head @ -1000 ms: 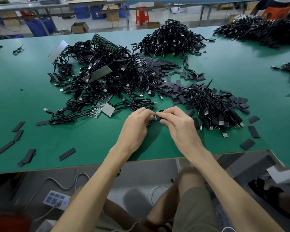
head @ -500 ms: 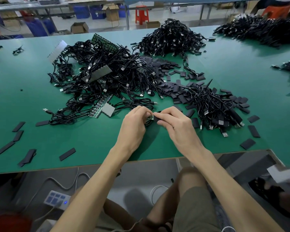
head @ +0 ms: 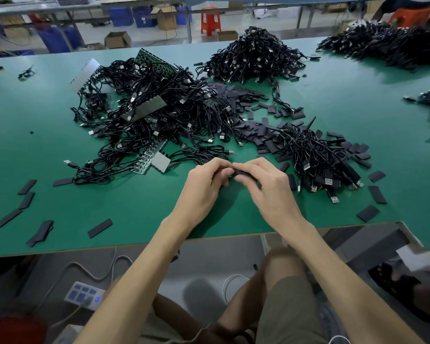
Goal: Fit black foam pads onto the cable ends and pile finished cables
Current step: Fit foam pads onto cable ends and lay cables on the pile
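Both hands meet over the near edge of the green counter (head: 139, 209), toward six o'clock of the worktop. The left hand (head: 205, 186) and the right hand (head: 267, 192) are curled, and thumb and fingertips of each pinch the same black foam pad (head: 243, 173), which sits between them just above the surface. The cable end itself is hidden inside the fingers, so how far it is seated cannot be told.

The step in hand looks like pressing the pad onto the plug. To do it well, the left hand should hold the plug steady while the right hand slides or folds the pad squarely along it, with the edges lined up and no skew, then squeezes along the whole length so the foam sits flat.

From the hands, a tangle of cables (head: 147, 120) lies at eleven o'clock, loose spare pads (head: 256, 137) at one o'clock, and a tighter pile with plugs showing (head: 318, 160) at three o'clock, probably the finished heap. That pile is near, so a short toss or set-down to the right would serve. The trailing cord should be kept clear of the tangle so it does not drag others along.
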